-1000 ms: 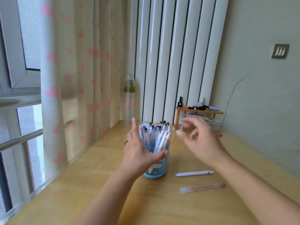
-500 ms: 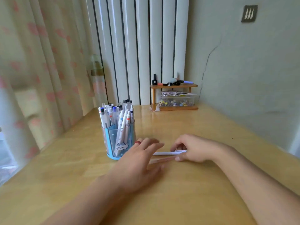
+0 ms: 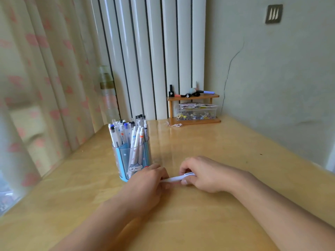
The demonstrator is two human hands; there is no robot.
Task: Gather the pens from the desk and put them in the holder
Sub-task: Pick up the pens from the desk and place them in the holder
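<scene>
Holder point(image 3: 133, 160): the blue see-through holder stands upright on the left part of the desk point(image 3: 226, 154), already crowded with many pens point(image 3: 126, 133), so I judge most of the gathering is done
Left hand point(image 3: 145, 185): it lies palm down just right of the holder, its fingertips at the left end of the white pen point(image 3: 174, 178); the fingers are bent over that end, but whether they pinch it or only press on it, I cannot tell
White pen: it lies low at the desk surface between the two hands, almost level, not yet lifted clearly
Pink pen: it is not visible now; probably it is hidden under the hands, so I cannot say where it lies
Right hand point(image 3: 203, 173): it is curled around the right end of the white pen, thumb below and fingers above, pinching it
What is left: by my judgement, this pen and maybe one more must go into the holder; no other loose pen shows on the desk
Change from half a second ago: the left hand was flat and open short of the pens, now it is closed in at the pen's end; the pink pen showed under the white one then; the right hand keeps the same place on the pen; the holder did not move
</scene>
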